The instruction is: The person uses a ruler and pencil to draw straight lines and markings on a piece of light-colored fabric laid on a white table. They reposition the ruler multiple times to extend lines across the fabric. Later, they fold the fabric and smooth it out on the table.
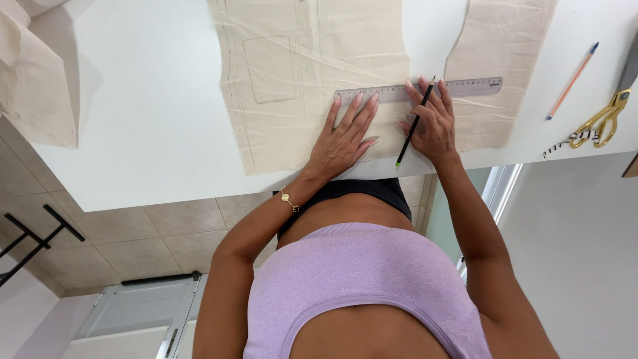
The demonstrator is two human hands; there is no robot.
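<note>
Table: white worktop (153,119) under your hands.
Fabric: cream pattern pieces (292,73) lie flat, faint drawn lines.
Ruler: clear grey ruler (475,86), long axis running three to nine o'clock, at twelve o'clock from both hands.
Left hand: your left hand (345,136) is spread flat, fingertips pressing the ruler's end.
Right hand: your right hand (432,123) pinches the pencil, fingertips on the ruler.
Pencil: black pencil (413,126), tip toward the ruler edge.
Aside: gold scissors (601,119), orange pen (571,81) at three o'clock.

Bare white table (153,126) lies open left of the cloth (299,73); right, scissors (601,119) and a pencil (571,81) (well apart) crowd the far edge
</note>
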